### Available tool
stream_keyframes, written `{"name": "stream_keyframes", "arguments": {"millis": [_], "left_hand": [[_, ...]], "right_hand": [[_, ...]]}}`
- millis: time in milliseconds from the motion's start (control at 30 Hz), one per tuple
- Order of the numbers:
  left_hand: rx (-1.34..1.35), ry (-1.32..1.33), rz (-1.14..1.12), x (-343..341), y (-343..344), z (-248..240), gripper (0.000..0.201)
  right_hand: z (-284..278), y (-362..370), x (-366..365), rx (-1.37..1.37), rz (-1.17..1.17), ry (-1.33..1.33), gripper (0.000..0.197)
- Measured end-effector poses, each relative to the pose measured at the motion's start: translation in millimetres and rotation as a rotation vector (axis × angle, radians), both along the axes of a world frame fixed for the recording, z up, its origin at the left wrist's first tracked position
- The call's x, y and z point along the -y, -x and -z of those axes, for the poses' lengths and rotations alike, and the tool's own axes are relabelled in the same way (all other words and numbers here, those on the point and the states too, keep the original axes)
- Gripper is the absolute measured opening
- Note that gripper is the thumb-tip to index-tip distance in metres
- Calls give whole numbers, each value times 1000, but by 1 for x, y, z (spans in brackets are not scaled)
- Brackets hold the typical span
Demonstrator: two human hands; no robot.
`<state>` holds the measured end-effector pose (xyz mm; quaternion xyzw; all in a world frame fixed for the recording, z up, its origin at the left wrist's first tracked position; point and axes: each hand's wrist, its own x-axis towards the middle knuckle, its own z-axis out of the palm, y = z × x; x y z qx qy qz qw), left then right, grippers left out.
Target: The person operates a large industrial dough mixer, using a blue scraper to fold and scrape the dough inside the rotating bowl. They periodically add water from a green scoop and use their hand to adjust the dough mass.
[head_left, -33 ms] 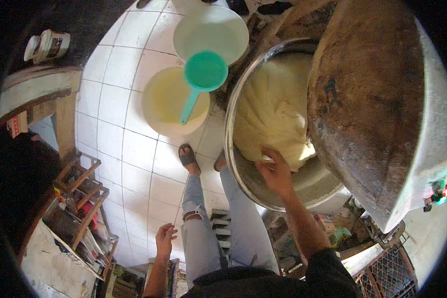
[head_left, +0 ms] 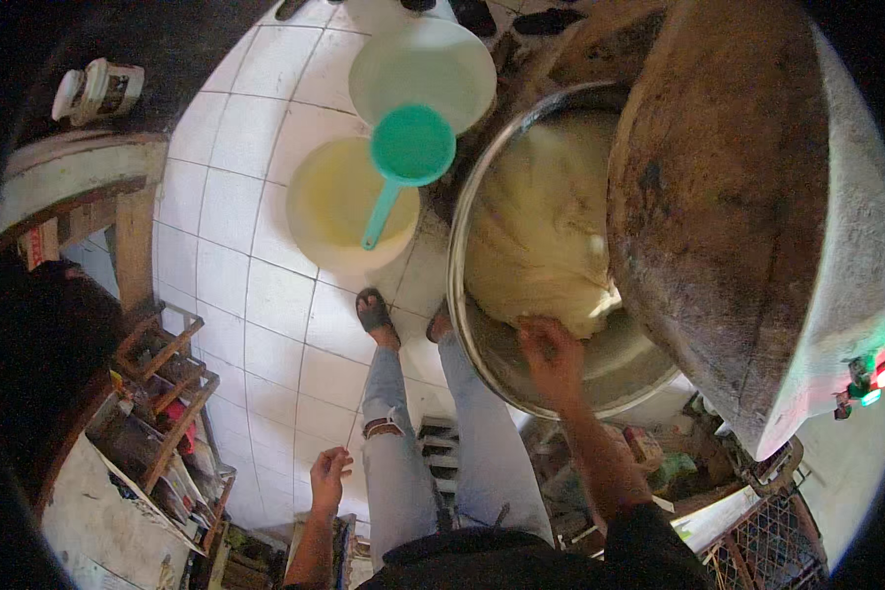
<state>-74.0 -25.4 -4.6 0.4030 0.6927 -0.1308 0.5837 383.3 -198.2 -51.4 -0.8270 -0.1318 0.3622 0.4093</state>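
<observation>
A large mass of pale dough fills much of a round metal mixing bowl. At the near edge of the dough is my right hand, its fingers curled in a pinch. A pale bit of dough seems to be between the fingertips, though it is hard to make out. My left hand hangs beside my left knee, fingers loosely bent and apart, with nothing in it.
The worn brown mixer head covers the bowl's right side. Left of the bowl stand a tub of yellowish liquid and a white basin. A green dipper rests across them. Wooden racks stand at left, on the tiled floor.
My right hand has shifted slightly down and its fingers have curled in more. The left hand stays about where it was. The whole view has moved a little.
</observation>
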Motion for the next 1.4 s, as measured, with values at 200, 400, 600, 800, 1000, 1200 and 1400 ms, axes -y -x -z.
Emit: {"name": "stream_keyframes", "arguments": {"millis": [200, 400, 600, 800, 1000, 1200, 1400], "left_hand": [[-109, -49, 110, -3, 58, 17, 25], [-148, -187, 215, -48, 83, 18, 45], [-173, -44, 178, -152, 95, 40, 50], [-120, -33, 220, -257, 135, 41, 40], [-95, -59, 255, -342, 109, 34, 35], [-95, 8, 427, -357, 91, 57, 43], [-85, 72, 497, -330, 74, 70, 40]], "right_hand": [[-66, 87, -67, -41, 234, -315, 18], [90, 104, -232, -392, 498, -257, 58], [165, 23, -300, -682, 728, -293, 31], [103, 42, -306, -431, 656, -281, 27], [-90, 80, -241, -461, 540, -325, 23], [-185, 138, -143, -403, 724, -289, 27], [-204, 157, -84, -215, 970, -93, 23]]}}
